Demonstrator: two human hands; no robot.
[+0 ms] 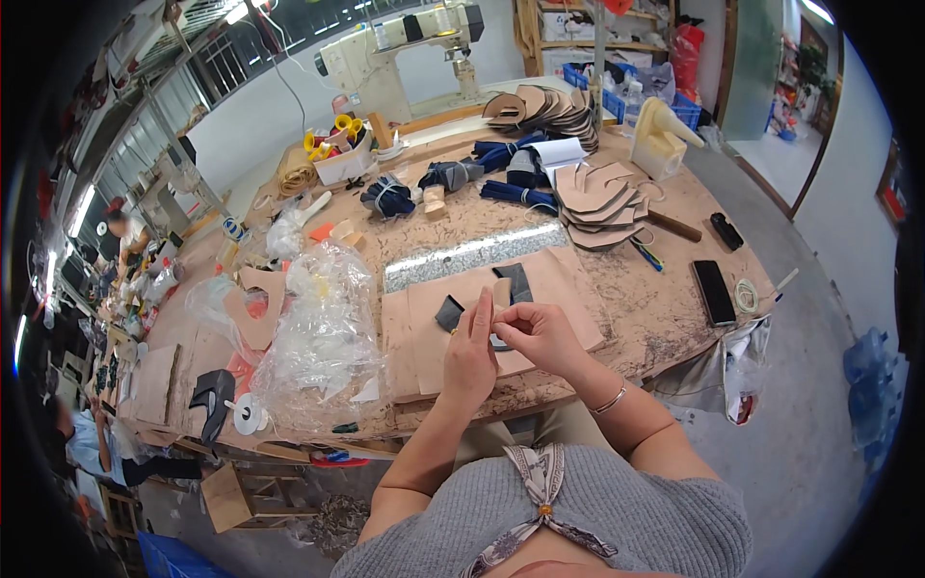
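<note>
In the head view, a small tan strip (501, 293) stands out just beyond the meeting fingers of the two hands, near the left hand's fingertips. The left hand (470, 352) has its fingers stretched forward and close together; the right hand (541, 337) is curled, thumb and forefinger brought together against the left hand's fingers. Whether either one grips the strip, or something thinner, I cannot tell. Just ahead of the right hand lies a dark grey piece (517, 277), and a smaller dark patch (449, 314) lies just left of the left hand's fingers. Beneath both hands is a flat tan sheet (424, 337), with a speckled slab (400, 276) showing beyond its far edge.

Left of the hands, crumpled clear plastic (323, 318) lies beside a curved tan cutout (258, 308); nearer the person on that side is a white reel (250, 414). Ahead and to the right of the hands sits a stack of tan pieces (602, 204), dark blue bundles (518, 195) just left of it. A black phone (713, 292) rests well to the right, a pale coil (746, 296) beside it. Farthest ahead stands a sewing machine (381, 63).
</note>
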